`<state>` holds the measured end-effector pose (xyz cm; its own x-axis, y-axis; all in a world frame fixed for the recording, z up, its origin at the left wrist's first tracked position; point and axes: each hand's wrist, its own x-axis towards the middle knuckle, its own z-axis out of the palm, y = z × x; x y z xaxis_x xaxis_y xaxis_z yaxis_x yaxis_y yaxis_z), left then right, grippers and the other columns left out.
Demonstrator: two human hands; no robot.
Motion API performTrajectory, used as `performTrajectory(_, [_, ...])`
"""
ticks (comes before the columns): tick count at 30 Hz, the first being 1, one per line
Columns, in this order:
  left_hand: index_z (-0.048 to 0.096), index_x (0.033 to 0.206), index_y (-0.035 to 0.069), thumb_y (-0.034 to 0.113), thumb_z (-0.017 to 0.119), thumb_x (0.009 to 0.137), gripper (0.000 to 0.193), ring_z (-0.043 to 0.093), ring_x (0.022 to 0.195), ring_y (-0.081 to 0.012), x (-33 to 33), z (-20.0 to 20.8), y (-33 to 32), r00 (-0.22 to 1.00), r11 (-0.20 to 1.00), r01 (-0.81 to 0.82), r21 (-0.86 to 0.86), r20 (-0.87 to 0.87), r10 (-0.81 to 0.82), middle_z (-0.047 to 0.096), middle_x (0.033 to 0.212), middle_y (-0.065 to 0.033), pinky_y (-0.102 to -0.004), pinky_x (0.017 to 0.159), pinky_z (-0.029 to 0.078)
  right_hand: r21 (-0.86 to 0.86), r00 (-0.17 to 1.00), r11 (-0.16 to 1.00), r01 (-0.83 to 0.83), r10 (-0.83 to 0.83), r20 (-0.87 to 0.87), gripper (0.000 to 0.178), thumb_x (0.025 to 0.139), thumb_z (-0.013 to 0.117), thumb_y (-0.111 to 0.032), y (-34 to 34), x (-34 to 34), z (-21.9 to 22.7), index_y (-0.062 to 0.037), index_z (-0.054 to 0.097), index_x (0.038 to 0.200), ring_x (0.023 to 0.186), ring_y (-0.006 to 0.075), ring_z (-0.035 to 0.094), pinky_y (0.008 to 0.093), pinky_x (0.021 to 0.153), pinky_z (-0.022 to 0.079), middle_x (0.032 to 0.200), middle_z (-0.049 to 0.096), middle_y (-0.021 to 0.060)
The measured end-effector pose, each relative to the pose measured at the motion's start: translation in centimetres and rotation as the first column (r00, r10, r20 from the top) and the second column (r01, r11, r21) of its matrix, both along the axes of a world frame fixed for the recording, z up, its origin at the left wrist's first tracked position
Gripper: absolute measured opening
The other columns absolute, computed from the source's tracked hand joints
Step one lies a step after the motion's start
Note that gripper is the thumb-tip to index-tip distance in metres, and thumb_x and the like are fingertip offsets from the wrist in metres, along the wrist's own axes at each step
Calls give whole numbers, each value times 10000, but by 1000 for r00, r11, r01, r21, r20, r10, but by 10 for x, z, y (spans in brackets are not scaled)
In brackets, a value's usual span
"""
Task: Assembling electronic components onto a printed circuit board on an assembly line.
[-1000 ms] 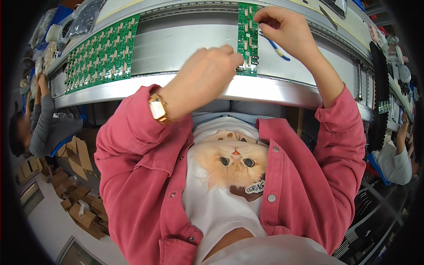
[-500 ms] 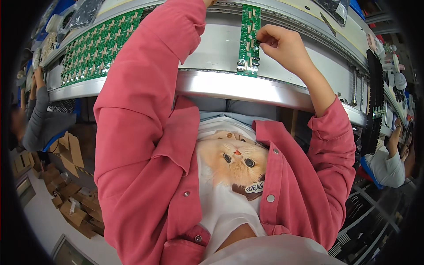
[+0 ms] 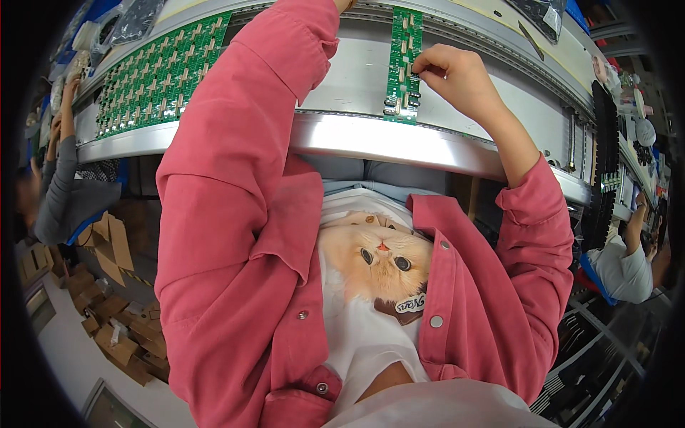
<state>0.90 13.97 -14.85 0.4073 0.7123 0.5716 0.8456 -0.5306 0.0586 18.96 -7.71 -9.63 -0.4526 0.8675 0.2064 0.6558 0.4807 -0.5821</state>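
A narrow green circuit board (image 3: 404, 53) lies across the rails of the metal line ahead of me, with pale connectors along it and black parts at its near end. My right hand (image 3: 457, 75) is at the board's right edge, thumb and fingertips pinched together over a small dark part. Whether that part is held or only touched is hidden by the fingers. My left hand (image 3: 345, 4) is reached out beyond the far side of the line, left of the board. Only a sliver of it shows at the top edge, its fingers out of sight.
Several joined green boards (image 3: 160, 78) lie on the line at the left. A silver rail (image 3: 357, 135) runs along the near edge. A black rack (image 3: 605, 157) stands at the right. Other people work at both sides; cardboard boxes (image 3: 118, 346) lie on the floor behind left.
My left sleeve has shifted slightly right. My right hand stays at the board, its fingers a little changed in pose. The co-worker's hand at the left has risen.
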Motion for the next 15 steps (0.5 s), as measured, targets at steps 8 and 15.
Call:
performTrajectory(8, [647,698,-14,117,515,774,201,624,662,-379,3,15,-9,995,988,-71,-139,63,80,653,728,-208,-436,628,505,28,998,999,-31,30,52,105,729,608,1,2,0,11,-27,679,801,634,195,581,293,611,473,789,647,46])
performTrajectory(15, [673,746,10,67,555,725,133,616,635,-345,-7,60,-57,912,936,312,-165,328,-246,662,716,-164,-392,609,496,167,940,964,205,-242,240,120,798,615,-52,53,6,20,-59,694,887,628,136,562,235,591,465,831,665,30])
